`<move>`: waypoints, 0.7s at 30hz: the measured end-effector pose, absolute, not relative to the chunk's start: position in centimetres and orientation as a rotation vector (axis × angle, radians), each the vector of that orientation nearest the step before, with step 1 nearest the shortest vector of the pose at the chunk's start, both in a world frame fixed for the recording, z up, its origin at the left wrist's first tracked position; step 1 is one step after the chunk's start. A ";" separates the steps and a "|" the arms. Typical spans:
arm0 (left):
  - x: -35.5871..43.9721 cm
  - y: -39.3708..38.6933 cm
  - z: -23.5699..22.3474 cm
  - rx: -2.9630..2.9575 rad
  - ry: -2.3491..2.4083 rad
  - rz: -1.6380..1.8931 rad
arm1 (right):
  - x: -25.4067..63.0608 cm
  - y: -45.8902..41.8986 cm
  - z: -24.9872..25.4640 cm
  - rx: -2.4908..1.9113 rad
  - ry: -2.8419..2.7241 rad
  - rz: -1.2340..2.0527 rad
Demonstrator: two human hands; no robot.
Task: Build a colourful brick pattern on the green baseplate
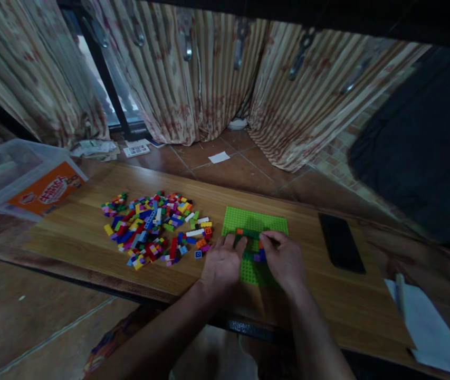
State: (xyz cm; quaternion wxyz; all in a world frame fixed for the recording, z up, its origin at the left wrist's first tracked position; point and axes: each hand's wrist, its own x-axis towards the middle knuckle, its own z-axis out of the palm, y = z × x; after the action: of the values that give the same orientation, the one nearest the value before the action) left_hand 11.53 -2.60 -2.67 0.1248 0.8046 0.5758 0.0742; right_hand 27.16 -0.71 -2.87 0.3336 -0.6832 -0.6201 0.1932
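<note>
L hand (222,262) & R hand (287,259) at green/orange plastic bricks (250,233), lime studded plastic baseplate (235,215); can't tell if either's gripping. Prob. mid-fitting; next press needs studs aligned.

The bumpy board (254,219) is bright green. Left of it, the bricks (151,219) are red, blue, yellow and white. Right of it, the phone (341,243) is black. Behind it, the curtains (201,79) have stripes.
</note>
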 end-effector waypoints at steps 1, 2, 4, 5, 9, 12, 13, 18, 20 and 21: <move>11.3 -2.6 -2.6 2.332 1.664 0.265 | 27.2 -0.7 -2.9 -1.787 -1.615 0.508; 10.9 -2.5 -2.5 2.316 1.657 0.319 | 27.3 -0.7 -3.0 -1.788 -1.616 0.508; 10.1 -2.2 -2.3 2.281 1.673 0.432 | 27.3 -0.6 -3.1 -1.786 -1.627 0.504; 9.5 -1.9 -2.2 2.261 1.698 0.486 | 27.3 -0.6 -3.1 -1.785 -1.631 0.504; 6.8 -0.3 -1.9 2.105 1.840 0.674 | 27.3 -0.6 -3.3 -1.784 -1.610 0.531; 4.3 1.0 -1.8 1.904 1.941 0.839 | 27.4 -0.5 -3.3 -1.775 -1.603 0.526; 3.5 1.3 -1.7 1.848 1.964 0.871 | 27.4 -0.5 -3.4 -1.778 -1.603 0.524; 0.6 1.5 -0.8 1.707 2.041 0.920 | 27.3 -0.5 -3.4 -1.769 -1.609 0.531; 0.1 1.4 -0.6 1.672 2.064 0.909 | 27.1 -0.5 -3.4 -1.763 -1.620 0.531; 0.1 1.3 -0.6 1.666 2.065 0.899 | 27.0 -0.5 -3.4 -1.764 -1.624 0.528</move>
State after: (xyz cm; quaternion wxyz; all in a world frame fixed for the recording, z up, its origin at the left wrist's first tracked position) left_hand 0.07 1.34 -0.60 0.1693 0.5863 0.7264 0.3162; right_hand 27.03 -0.52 -3.44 0.3364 -0.6766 -0.6229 0.2026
